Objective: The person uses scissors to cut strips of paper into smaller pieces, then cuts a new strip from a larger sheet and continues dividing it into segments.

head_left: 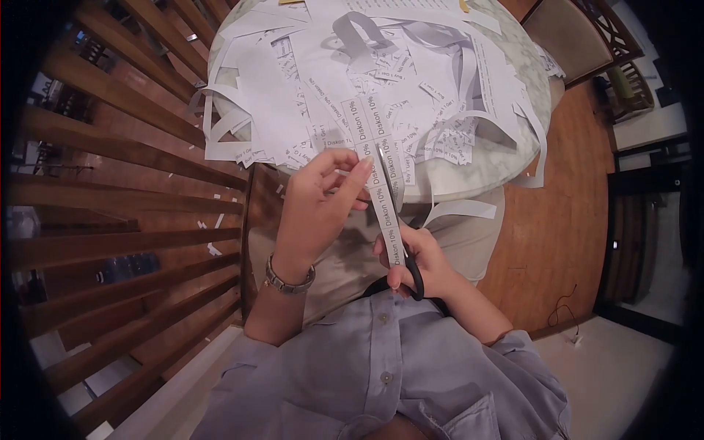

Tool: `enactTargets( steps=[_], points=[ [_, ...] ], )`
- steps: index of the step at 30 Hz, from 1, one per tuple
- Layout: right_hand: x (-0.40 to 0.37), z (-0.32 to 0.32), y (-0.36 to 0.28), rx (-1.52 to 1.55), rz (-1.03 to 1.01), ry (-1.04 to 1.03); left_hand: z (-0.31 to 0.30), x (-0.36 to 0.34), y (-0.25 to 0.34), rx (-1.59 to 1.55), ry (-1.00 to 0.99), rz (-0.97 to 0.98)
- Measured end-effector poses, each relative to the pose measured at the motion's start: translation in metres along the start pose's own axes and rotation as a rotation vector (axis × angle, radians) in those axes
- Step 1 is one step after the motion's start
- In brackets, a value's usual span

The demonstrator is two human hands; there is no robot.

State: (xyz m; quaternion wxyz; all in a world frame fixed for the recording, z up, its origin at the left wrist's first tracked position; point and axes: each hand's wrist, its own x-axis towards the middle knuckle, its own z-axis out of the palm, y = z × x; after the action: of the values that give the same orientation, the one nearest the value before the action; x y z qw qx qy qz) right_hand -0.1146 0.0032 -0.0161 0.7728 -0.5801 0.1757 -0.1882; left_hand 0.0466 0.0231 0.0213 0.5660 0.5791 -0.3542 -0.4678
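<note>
My left hand (330, 198) pinches a long paper strip (378, 187) printed with repeated "Diskon 10%" labels in two columns. My right hand (425, 260) grips a pair of scissors (415, 277) with black handles. The blades point away from me along the strip, between its two columns, and are partly covered by the paper. The near end of the strip hangs over the scissors by my right hand. Beyond my hands, many small cut slips (451, 139) reading "Buy 1 Get 1" and "Diskon 10%" lie heaped on the table.
A round marble-topped table (469, 180) bears sheets and curled paper offcuts (359, 33). One offcut (462, 210) hangs over its near edge. Wooden slats (132, 187) stand on the left, with paper scraps on the floor behind. A chair (568, 37) is at the upper right.
</note>
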Motion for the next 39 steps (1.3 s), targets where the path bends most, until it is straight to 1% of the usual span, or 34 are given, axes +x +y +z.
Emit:
enactTargets(
  steps=[1,3,5,6,8,11,15,24,26,27,29,33,35,37,39],
  points=[
    [0.000,0.000,-0.001,-0.013,0.011,0.000,-0.001,0.000,-0.001,-0.001,0.002,0.003],
    [0.001,0.000,-0.002,-0.028,0.021,0.000,-0.002,0.002,-0.003,0.052,-0.071,0.022],
    [0.002,-0.002,-0.001,-0.182,-0.131,0.007,-0.004,0.001,-0.004,0.039,-0.091,0.023],
    [0.001,-0.003,0.002,-0.183,-0.130,0.007,-0.004,0.000,-0.005,0.028,-0.111,0.021],
    [0.000,-0.005,0.008,-0.050,-0.110,0.006,-0.002,-0.003,-0.003,0.022,-0.129,0.001],
    [-0.001,-0.003,0.007,-0.014,-0.073,0.051,0.001,-0.008,-0.001,0.003,-0.156,-0.030],
    [-0.001,-0.004,0.011,-0.063,-0.115,0.065,0.001,-0.010,-0.003,-0.035,-0.170,-0.072],
    [0.000,-0.004,0.007,-0.144,-0.190,0.038,0.003,-0.009,-0.002,-0.085,-0.152,-0.091],
    [0.000,-0.003,0.004,-0.081,-0.115,0.047,0.002,-0.008,-0.003,-0.081,-0.154,-0.094],
    [-0.001,-0.002,0.001,-0.081,-0.115,0.047,0.002,-0.007,-0.003,-0.077,-0.155,-0.096],
    [0.000,-0.001,-0.004,-0.052,0.055,0.082,0.002,-0.005,-0.003,-0.068,-0.164,-0.099],
    [0.005,-0.004,0.004,0.013,-0.013,0.061,-0.001,0.002,-0.007,-0.094,-0.189,-0.116],
    [0.009,-0.005,0.004,0.040,0.045,0.100,-0.002,0.007,-0.012,-0.084,-0.185,-0.103],
    [0.011,-0.007,0.006,0.046,0.071,0.093,-0.002,0.014,-0.014,-0.076,-0.181,-0.087],
    [0.012,-0.008,0.007,0.053,0.099,0.087,-0.003,0.019,-0.015,-0.053,-0.097,-0.059]
  ],
)
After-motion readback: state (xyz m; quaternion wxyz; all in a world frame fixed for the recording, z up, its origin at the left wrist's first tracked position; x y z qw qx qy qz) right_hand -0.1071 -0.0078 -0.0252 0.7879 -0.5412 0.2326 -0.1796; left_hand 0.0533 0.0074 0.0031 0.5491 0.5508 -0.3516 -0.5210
